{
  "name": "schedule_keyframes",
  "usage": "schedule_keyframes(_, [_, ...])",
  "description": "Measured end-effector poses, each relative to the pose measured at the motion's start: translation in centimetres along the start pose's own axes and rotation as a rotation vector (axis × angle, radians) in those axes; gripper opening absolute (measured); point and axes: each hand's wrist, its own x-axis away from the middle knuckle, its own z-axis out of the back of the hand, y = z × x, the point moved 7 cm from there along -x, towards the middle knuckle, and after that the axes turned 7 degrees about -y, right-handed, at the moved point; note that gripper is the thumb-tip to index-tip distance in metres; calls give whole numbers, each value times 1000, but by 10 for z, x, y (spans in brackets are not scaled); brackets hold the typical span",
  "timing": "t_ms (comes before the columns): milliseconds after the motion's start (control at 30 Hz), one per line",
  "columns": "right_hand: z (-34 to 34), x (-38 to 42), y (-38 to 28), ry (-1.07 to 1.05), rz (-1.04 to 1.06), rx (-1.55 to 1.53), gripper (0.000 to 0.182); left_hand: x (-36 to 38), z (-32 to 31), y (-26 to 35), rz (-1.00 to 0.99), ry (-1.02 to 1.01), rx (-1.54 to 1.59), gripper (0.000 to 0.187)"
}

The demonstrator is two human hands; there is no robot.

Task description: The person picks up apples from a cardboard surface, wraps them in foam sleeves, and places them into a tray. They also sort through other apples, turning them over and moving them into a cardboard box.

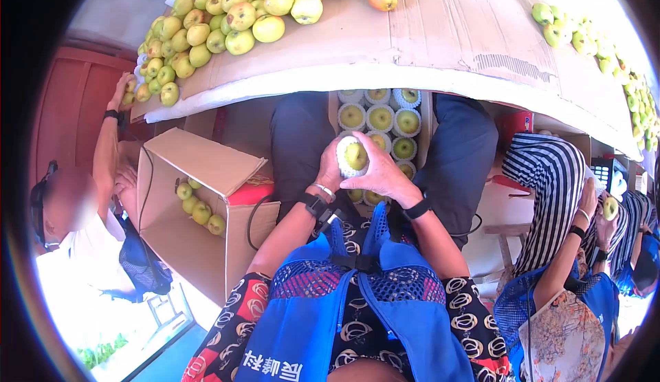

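Between my two hands is a green apple in a white foam net, held above an open box. My left hand is wrapped round its left side, and my right hand grips its right side with the thumb and fingers. Below and behind them, the box holds rows of netted apples between my knees. Part of the box is hidden by my hands and forearms.
A cardboard-covered table with a pile of apples lies ahead. At left stands an open carton with several apples. A co-worker reaches to the pile at far left; another at right holds an apple.
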Motion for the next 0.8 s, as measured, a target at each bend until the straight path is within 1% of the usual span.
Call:
schedule_keyframes(67, [-5, 1, 5, 16, -27, 12, 87, -7, 3, -8, 38, 6, 55, 27])
schedule_keyframes(133, [-10, 6, 10, 38, -67, 15, 84, -10, 5, -16, 80, -44, -47, 26])
schedule_keyframes(167, [-10, 9, 13, 80, -109, 4, 79, -11, 4, -23, 119, -71, 77, 25])
schedule_keyframes(200, [-9, 10, 16, 120, -144, -4, 74, -11, 5, -26, 122, -73, 79, 25])
schedule_keyframes(233, [-13, 10, 18, 120, -145, 2, 74, -10, 6, -27, 170, -18, 23, 24])
schedule_keyframes(267, [-16, 10, 21, 157, -153, 1, 70, -10, 6, -29, 218, 35, -30, 23])
schedule_keyframes(300, [-16, 13, 24, 194, -162, -1, 67, -10, 1, -29, 219, 31, -23, 23])
schedule_keyframes(333, [-16, 13, 25, 191, -165, 3, 67, -9, -1, -30, 230, 60, 8, 23])
schedule_keyframes(400, [-15, 12, 28, 258, -185, 3, 63, -4, 1, -29, 243, 99, 38, 24])
schedule_keyframes(467, [-14, 14, 23, 260, -222, 22, 62, -5, -1, -21, 215, 33, -149, 23])
schedule_keyframes(500, [-12, 15, 23, 266, -261, 41, 61, -7, -1, -30, 280, 82, -97, 26])
schedule_keyframes(533, [-10, 16, 25, 263, -266, 51, 61, -9, 0, -34, 281, 78, -87, 26])
schedule_keyframes(600, [-9, 19, 29, 279, -254, 96, 59, -15, -2, -42, 323, -33, -204, 28])
schedule_keyframes(633, [-9, 18, 32, 278, -254, 99, 59, -17, 0, -47, 321, -34, -201, 28])
schedule_keyframes(700, [-8, 16, 37, 257, -279, 82, 59, -21, -4, -57, 301, -100, -54, 44])
schedule_keyframes(733, [0, 14, 36, 249, -277, 92, 59, -20, -9, -50, 296, -99, -43, 44])
schedule_keyframes(800, [24, 14, 44, 273, -365, 55, 59, 1, -9, -46, 559, 92, 22, 65])
